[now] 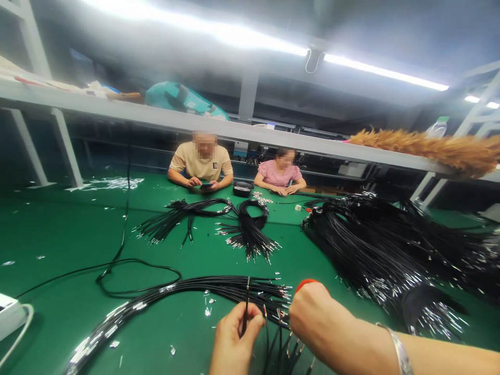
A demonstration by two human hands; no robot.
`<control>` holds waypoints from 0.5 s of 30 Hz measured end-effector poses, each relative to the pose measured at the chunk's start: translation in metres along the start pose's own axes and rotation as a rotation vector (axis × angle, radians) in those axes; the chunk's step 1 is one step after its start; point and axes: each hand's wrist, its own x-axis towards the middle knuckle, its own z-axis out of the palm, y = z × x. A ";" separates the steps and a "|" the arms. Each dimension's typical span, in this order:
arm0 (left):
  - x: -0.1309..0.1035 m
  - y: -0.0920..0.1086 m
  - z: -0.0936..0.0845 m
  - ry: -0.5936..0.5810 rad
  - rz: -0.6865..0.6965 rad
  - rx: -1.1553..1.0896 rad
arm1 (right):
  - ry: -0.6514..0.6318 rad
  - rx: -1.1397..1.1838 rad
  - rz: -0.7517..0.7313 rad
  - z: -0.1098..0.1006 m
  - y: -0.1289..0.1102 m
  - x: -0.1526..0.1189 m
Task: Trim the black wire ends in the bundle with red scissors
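My left hand pinches a black cable between thumb and fingers, its stripped end pointing up. Just right of it, my right hand is closed in a fist with its back toward me. A curved red thing shows over its knuckles; the rest is hidden, so its kind cannot be told. Behind both hands lies a long bundle of black cables with bare ends at the right. Several loose cable ends with exposed wires stick up between and below my hands.
Two coiled cable bundles lie farther back, and a large cable pile covers the right side. Plastic scraps dot the green table. Two people sit opposite, one holding a phone. A shelf spans above; a white box stands at left.
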 end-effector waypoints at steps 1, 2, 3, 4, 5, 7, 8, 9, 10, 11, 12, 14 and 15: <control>0.000 0.000 0.001 -0.010 -0.015 -0.029 | -0.007 -0.030 -0.003 -0.004 0.001 -0.001; 0.000 -0.001 0.002 -0.016 -0.023 -0.061 | -0.025 -0.067 -0.015 -0.009 0.001 -0.001; 0.000 -0.002 0.002 -0.023 -0.028 -0.090 | -0.047 -0.115 -0.040 -0.012 0.000 -0.002; 0.000 -0.003 0.003 -0.035 -0.034 -0.104 | -0.068 -0.169 -0.073 -0.015 -0.001 -0.004; 0.000 -0.004 0.003 -0.054 -0.041 -0.100 | -0.085 -0.221 -0.107 -0.018 -0.002 -0.005; 0.000 -0.008 0.003 -0.104 -0.059 -0.054 | -0.102 -0.295 -0.166 -0.020 -0.005 -0.007; 0.000 -0.010 0.003 -0.129 -0.065 -0.023 | -0.105 -0.310 -0.185 -0.021 -0.006 -0.008; 0.001 -0.011 0.003 -0.146 -0.063 0.003 | -0.112 -0.316 -0.195 -0.021 -0.007 -0.009; 0.001 -0.013 0.002 -0.152 -0.051 0.016 | -0.121 -0.317 -0.200 -0.022 -0.008 -0.009; 0.001 -0.013 0.002 -0.151 -0.033 0.022 | -0.128 -0.318 -0.204 -0.022 -0.008 -0.010; 0.001 -0.013 0.002 -0.152 -0.018 0.027 | -0.127 -0.314 -0.208 -0.023 -0.009 -0.010; 0.000 -0.009 0.001 -0.159 -0.001 0.035 | -0.099 -0.306 -0.210 -0.023 -0.009 -0.010; -0.001 -0.006 0.001 -0.172 -0.006 0.040 | -0.083 -0.302 -0.212 -0.023 -0.009 -0.010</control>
